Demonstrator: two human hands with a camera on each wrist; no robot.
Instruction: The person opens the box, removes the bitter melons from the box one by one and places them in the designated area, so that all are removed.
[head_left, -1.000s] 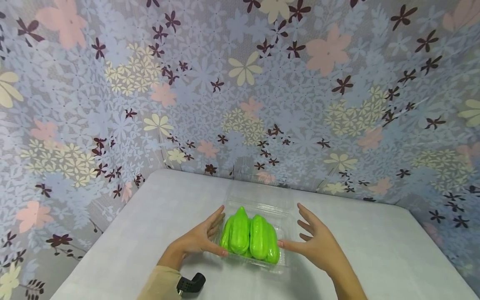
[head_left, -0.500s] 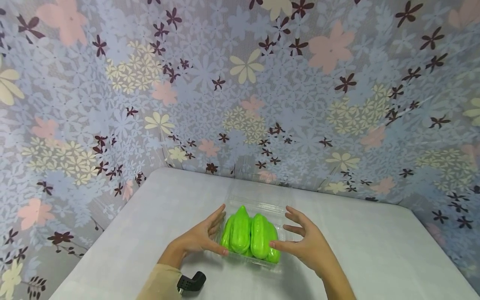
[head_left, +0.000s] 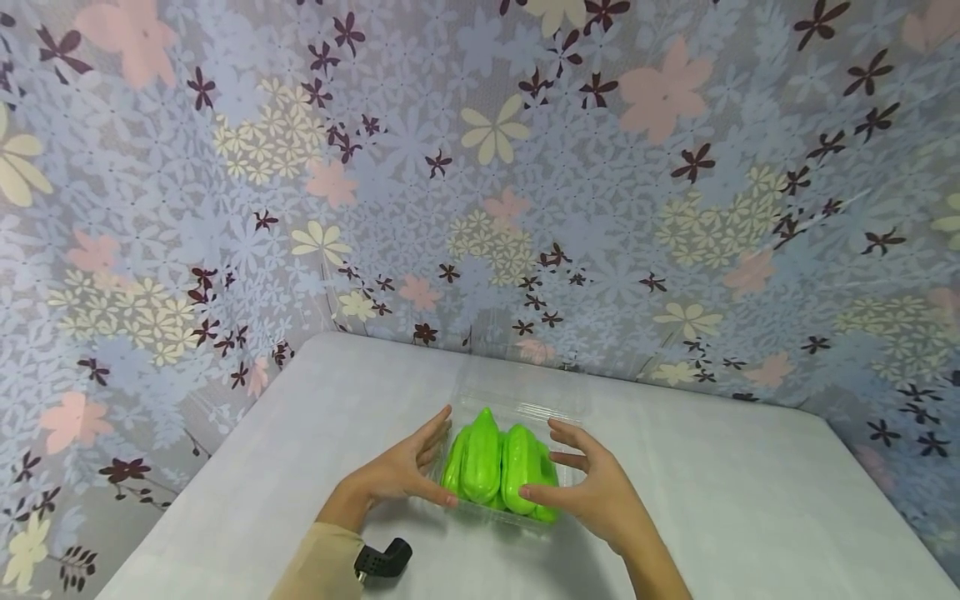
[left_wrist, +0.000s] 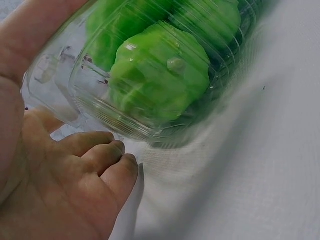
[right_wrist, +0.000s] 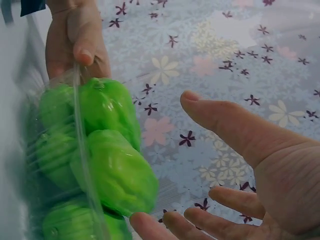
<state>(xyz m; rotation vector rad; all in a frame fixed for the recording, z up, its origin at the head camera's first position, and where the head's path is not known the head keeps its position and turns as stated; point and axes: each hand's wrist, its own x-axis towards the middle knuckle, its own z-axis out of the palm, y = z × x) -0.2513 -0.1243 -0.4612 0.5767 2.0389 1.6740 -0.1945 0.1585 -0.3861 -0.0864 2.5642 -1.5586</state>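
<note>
Steadying a clear box [head_left: 517,400] of green vegetables [head_left: 498,467] on the worktop [head_left: 750,500], left hand [head_left: 397,475] gripping its side, right hand [head_left: 592,492] spread loose above; next, probably a grasp.

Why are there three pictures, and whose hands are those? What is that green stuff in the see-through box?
Those are one person's two bare hands; there is no machine here. The person wears three small cameras. The big picture comes from the one on the head, looking down at a pale grey table with flowery cloth walls behind it. The other two pictures come from cameras on the wrists, so each shows one hand very close up.

On the table sits a clear plastic box filled with shiny bright green vegetables. The left hand holds the box's left side: in the right wrist picture its thumb and fingers pinch the rim. The right hand is open, fingers spread, right at the box's other side; I cannot tell whether it touches. A small black camera part peeks out by the left sleeve.
</note>
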